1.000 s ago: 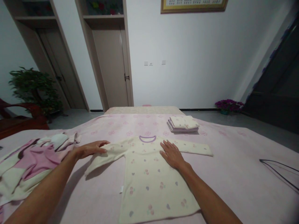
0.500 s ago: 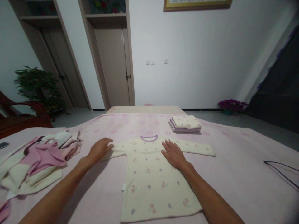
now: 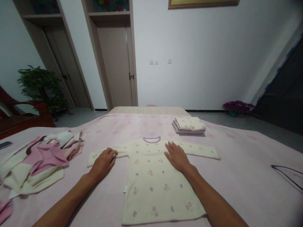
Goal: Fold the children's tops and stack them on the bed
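A cream long-sleeved shirt [image 3: 151, 179] with a purple collar and a pale fruit print lies spread flat, its collar away from me. My right hand [image 3: 176, 156] rests flat on the upper right of its chest, fingers stretched out. Over the left sleeve is my left hand [image 3: 105, 160], its fingers loosely bent at the sleeve's lower edge; no cloth shows gripped in them. The sleeve's cuff shows beyond that hand. A small white tag sticks out from the shirt's left side seam.
The pink flowered bedcover [image 3: 236, 176] bears everything. Folded clothes [image 3: 189, 125] are stacked beyond the right sleeve. A heap of loose clothes [image 3: 44, 160] lies at left, near a phone [image 3: 5, 145]. A thin black wire loop [image 3: 286, 175] is at the right edge.
My left hand has come nearer to me and slightly right, uncovering the left sleeve's cuff. The right hand stays on the chest. The view has shifted slightly.
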Tool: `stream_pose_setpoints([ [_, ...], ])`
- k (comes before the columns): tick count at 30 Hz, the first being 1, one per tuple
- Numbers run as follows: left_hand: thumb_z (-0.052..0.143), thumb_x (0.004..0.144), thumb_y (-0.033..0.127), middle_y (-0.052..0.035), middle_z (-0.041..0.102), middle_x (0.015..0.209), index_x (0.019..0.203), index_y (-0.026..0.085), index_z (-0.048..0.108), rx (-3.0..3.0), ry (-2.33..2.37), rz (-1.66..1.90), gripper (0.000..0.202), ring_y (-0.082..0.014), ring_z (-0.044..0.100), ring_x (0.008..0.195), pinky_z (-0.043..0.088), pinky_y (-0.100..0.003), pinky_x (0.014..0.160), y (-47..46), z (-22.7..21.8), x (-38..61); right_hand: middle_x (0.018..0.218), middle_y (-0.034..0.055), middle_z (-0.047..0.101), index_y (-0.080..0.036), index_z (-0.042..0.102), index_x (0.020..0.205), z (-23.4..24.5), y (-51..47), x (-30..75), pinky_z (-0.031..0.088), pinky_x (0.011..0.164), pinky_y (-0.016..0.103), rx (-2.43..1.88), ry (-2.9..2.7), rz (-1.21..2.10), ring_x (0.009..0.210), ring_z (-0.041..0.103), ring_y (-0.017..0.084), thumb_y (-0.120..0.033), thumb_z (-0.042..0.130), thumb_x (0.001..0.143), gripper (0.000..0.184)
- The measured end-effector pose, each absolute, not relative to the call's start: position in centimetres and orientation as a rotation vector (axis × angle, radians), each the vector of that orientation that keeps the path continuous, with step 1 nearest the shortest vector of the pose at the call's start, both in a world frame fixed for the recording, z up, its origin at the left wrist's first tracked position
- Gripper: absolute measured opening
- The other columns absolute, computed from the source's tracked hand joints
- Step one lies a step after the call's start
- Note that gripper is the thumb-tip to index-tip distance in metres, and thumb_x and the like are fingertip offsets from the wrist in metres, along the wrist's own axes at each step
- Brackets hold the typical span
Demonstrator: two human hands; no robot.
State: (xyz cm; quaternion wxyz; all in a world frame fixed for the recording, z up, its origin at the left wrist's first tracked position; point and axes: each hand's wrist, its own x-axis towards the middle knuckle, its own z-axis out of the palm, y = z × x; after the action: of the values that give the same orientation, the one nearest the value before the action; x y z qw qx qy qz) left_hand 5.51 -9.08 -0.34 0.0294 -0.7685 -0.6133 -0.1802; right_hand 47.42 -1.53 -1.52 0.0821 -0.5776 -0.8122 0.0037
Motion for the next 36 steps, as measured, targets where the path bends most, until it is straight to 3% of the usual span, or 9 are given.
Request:
stream_pose_setpoints([
  [5, 0.047, 0.084, 0.018, -0.0053, 0.064, 0.102, 0.108, 0.025, 0.061, -2.506, -1.986, -0.358, 0.028, -0.0198, 0.062, 0.086, 0.044, -0.028, 0.076, -8.5, 1.4, 4.4, 0.161, 0.0072, 0.03, -0.02, 0.038, 0.152, -1.4, -1.6, 47.4, 0.012, 0.12, 0.044, -1.721, -2.426, 0.017, 0.15, 0.02, 0.024, -0.05, 0.03, 0.101, 0.06],
  [8, 0.048, 0.088, 0.031, -0.0038, 0.069, 0.092, 0.099, 0.026, 0.065, -2.459, -2.171, -0.155, 0.021, -0.0209, 0.064, 0.08, 0.041, -0.028, 0.069, -8.0, 3.0, 4.2, 0.161, 0.0075, 0.03, -0.02, 0.037, 0.153, -1.2, -1.7, 47.3, 0.012, 0.12, 0.044, -1.715, -2.431, 0.023, 0.15, 0.02, 0.024, -0.05, 0.029, 0.101, 0.06],
  [11, 0.035, 0.097, 0.046, -0.0071, 0.07, 0.09, 0.088, 0.023, 0.068, -2.402, -2.187, -0.181, 0.041, -0.0227, 0.064, 0.081, 0.042, -0.03, 0.069, -7.5, 3.6, 4.5, 0.161, 0.0082, 0.03, -0.02, 0.037, 0.153, -1.2, -1.7, 47.4, 0.011, 0.12, 0.045, -1.716, -2.431, 0.023, 0.15, 0.019, 0.024, -0.05, 0.029, 0.101, 0.06],
  [14, 0.032, 0.099, 0.048, -0.011, 0.069, 0.115, 0.111, 0.022, 0.069, -2.554, -1.962, -0.41, 0.047, -0.0245, 0.063, 0.105, 0.046, -0.033, 0.089, -7.4, 2.2, 5.2, 0.161, 0.0084, 0.03, -0.02, 0.036, 0.153, -1.2, -1.7, 47.4, 0.011, 0.12, 0.045, -1.723, -2.429, 0.024, 0.15, 0.018, 0.024, -0.05, 0.029, 0.101, 0.06],
  [17, 0.037, 0.098, 0.053, -0.0111, 0.048, 0.15, 0.142, 0.026, 0.053, -2.653, -1.814, -0.393, 0.054, -0.0295, 0.042, 0.138, 0.032, -0.043, 0.113, -7.9, -0.2, 5.7, 0.162, 0.0081, 0.028, -0.02, 0.035, 0.154, -1.1, -1.8, 47.3, 0.01, 0.12, 0.046, -1.736, -2.439, 0.036, 0.15, 0.018, 0.025, -0.049, 0.029, 0.101, 0.06],
  [22, 0.035, 0.097, 0.059, -0.0106, 0.025, 0.163, 0.153, 0.032, 0.035, -2.533, -1.972, -0.186, 0.063, -0.0362, 0.021, 0.149, 0.02, -0.058, 0.116, -8.9, -2.1, 4.7, 0.163, 0.0089, 0.024, -0.021, 0.033, 0.155, -1.1, -2.3, 47.2, 0.011, 0.12, 0.048, -1.793, -2.413, 0.024, 0.151, 0.017, 0.027, -0.051, 0.029, 0.101, 0.061],
  [25, 0.037, 0.095, 0.056, -0.0112, 0.04, 0.156, 0.146, 0.03, 0.049, -2.444, -2.172, -0.242, 0.058, -0.037, 0.033, 0.144, 0.029, -0.054, 0.112, -8.4, -1.3, 3.7, 0.161, 0.0124, 0.029, -0.019, 0.038, 0.152, -0.7, -2.4, 47.5, 0.017, 0.117, 0.048, -1.813, -2.377, 0.009, 0.148, 0.024, 0.029, -0.051, 0.03, 0.101, 0.061],
  [29, 0.036, 0.094, 0.052, -0.0096, 0.068, 0.126, 0.113, 0.024, 0.071, -2.294, -2.415, -0.506, 0.048, -0.0292, 0.06, 0.116, 0.044, -0.036, 0.096, -5.9, 1.1, 4.1, 0.128, 0.0132, 0.066, -0.022, 0.067, 0.121, 1.5, -1.0, 48.3, 0.039, 0.098, 0.039, -1.911, -2.263, 0.009, 0.119, 0.059, 0.027, -0.042, 0.026, 0.103, 0.05],
  [36, 0.041, 0.093, 0.043, -0.0111, 0.069, 0.119, 0.113, 0.022, 0.069, -2.105, -2.386, -0.484, 0.04, -0.0271, 0.063, 0.106, 0.044, -0.033, 0.085, -0.6, 2.2, 10.1, 0.112, 0.0123, 0.07, -0.022, 0.071, 0.109, 3.7, 4.7, 48.7, 0.042, 0.082, 0.034, -1.981, -2.171, -0.11, 0.104, 0.064, 0.025, -0.031, 0.033, 0.1, 0.04],
])
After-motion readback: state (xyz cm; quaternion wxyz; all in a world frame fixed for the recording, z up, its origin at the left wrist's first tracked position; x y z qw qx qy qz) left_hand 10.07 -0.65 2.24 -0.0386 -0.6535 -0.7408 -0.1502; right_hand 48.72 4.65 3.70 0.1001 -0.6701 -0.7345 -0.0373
